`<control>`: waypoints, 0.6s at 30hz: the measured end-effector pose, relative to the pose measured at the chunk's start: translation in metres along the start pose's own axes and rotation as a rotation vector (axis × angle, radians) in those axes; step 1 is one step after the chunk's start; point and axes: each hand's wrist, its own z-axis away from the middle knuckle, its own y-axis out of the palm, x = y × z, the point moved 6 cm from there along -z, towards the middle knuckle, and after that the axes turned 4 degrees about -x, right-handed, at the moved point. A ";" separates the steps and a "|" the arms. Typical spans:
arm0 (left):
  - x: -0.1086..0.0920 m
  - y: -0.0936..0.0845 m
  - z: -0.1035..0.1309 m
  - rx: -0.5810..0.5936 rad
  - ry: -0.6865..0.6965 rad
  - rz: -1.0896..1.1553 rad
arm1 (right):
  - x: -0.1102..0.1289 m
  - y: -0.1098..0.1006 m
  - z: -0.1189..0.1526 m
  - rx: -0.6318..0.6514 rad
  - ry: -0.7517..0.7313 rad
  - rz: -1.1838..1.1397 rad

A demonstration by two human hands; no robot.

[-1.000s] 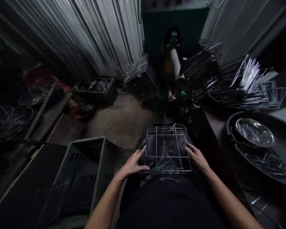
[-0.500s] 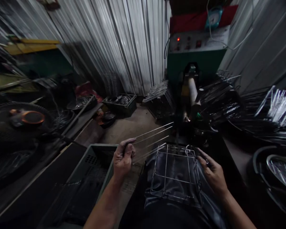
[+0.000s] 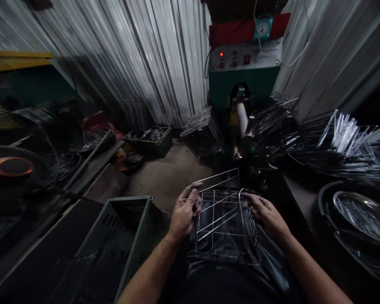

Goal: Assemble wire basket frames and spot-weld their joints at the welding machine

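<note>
My left hand (image 3: 187,209) is closed on a thin wire panel (image 3: 220,183) of several parallel rods, which reaches to the right over a wire basket frame (image 3: 213,219). The frame, of crossed thin rods, rests on the dark shiny apron (image 3: 221,272) over my lap. At the frame's upper right corner, my right hand (image 3: 267,215) pinches the wire between thumb and fingers. The panel crosses in front of the frame's upper part; whether the two touch cannot be made out.
A plastic crate (image 3: 141,228) stands to my left. Ahead is a green machine (image 3: 244,76) with a lit red lamp. Stacked wire frames (image 3: 199,126) sit beside its arm. On the right are bundled wire rods (image 3: 345,135) and a metal bowl (image 3: 340,198) in a black tub.
My left hand has moved right with the wire panel, bringing it over the frame. My right hand stays at the frame's corner. The whole view has turned slightly to the right.
</note>
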 end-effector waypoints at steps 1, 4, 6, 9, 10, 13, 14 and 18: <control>-0.001 0.010 0.005 0.047 -0.010 -0.030 | 0.010 0.003 0.002 0.030 0.015 -0.047; -0.004 0.044 0.028 0.259 -0.027 -0.202 | 0.048 0.010 0.012 0.069 0.001 -0.094; -0.002 0.063 0.046 0.422 0.021 -0.327 | 0.065 0.011 0.020 0.038 0.009 -0.101; 0.005 0.078 0.069 0.608 0.196 -0.435 | 0.064 0.013 0.030 0.004 0.107 -0.169; 0.008 0.081 0.076 0.670 0.253 -0.451 | 0.059 0.012 0.032 -0.008 0.152 -0.204; 0.013 0.085 0.090 0.885 0.390 -0.485 | 0.040 0.002 0.036 -0.035 0.249 -0.315; 0.012 0.084 0.091 0.929 0.416 -0.490 | 0.036 -0.004 0.036 -0.047 0.268 -0.347; 0.006 0.060 0.053 0.640 0.347 -0.516 | 0.021 -0.035 0.035 -0.065 0.355 -0.373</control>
